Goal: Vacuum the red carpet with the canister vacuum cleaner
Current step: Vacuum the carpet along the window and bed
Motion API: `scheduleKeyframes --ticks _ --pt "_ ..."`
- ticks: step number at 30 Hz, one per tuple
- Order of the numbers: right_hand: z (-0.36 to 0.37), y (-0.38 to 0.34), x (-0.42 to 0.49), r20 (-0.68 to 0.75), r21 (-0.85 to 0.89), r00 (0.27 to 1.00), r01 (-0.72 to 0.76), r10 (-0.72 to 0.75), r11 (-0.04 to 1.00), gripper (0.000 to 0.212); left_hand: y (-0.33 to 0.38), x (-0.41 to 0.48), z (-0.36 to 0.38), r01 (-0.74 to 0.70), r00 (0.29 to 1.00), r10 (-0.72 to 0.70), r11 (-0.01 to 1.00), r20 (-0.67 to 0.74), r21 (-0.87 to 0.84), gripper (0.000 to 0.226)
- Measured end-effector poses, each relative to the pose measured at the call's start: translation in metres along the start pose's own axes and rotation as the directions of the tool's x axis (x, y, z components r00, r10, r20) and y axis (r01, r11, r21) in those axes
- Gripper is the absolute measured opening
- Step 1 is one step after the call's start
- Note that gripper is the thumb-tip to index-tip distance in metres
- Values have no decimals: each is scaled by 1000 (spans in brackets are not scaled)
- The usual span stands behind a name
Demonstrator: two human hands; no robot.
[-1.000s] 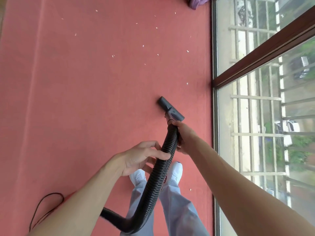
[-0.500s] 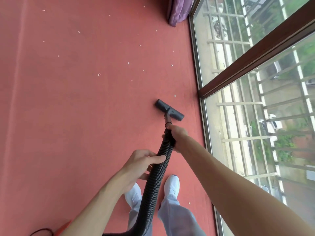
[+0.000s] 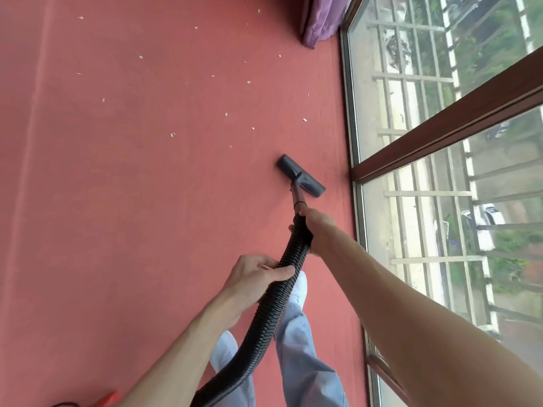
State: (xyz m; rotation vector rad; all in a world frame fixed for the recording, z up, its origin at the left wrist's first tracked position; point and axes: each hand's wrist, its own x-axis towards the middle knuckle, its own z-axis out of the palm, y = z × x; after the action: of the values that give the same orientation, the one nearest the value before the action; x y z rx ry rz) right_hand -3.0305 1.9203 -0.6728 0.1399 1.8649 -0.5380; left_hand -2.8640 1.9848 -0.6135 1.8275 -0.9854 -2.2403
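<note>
Both bare arms reach forward and down in front of the person. The right arm comes in from the lower right, stretched out nearly straight, forearm long and wrist in line with it. The right grip (image 3: 318,227) is wrapped around the far end of the black ribbed plastic hose (image 3: 271,306). The left arm rises from the bottom edge with its elbow out of sight. The left grip (image 3: 255,277) clasps the same hose nearer the body, one digit laid across its top and the others curled around. The two grips sit apart, right ahead of left.
</note>
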Motion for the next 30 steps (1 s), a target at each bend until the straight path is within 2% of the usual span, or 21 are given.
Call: scheduleKeyframes --ticks 5,9,15,19,22,25,30 --pt "-10 -45 32 -24 -26 1000 8 -9 1000 9 35 38 16 12 999 -12 1000 -33 13 22" --pt "-15 -89 53 -34 -106 998 50 -54 993 30 76 65 29 -14 998 14 1000 -62 -2 23" --pt "-15 -169 63 -22 -184 986 159 -166 970 22 149 96 36 -90 992 83 993 -95 -76 29" --pt "-16 -213 62 20 -208 981 191 -191 959 15 183 111 42 -125 989 112 982 -96 -141 33" --pt "-19 -215 61 17 -314 970 235 -242 920 28 184 111 43 -68 998 64 980 -25 -188 31" --pt "-25 -195 57 -9 -466 961 242 -278 851 24 174 102 41 47 994 -22 969 105 -241 27" --pt "-11 -182 52 -41 -441 968 204 -247 874 22 174 97 24 109 978 -55 956 200 -273 24"
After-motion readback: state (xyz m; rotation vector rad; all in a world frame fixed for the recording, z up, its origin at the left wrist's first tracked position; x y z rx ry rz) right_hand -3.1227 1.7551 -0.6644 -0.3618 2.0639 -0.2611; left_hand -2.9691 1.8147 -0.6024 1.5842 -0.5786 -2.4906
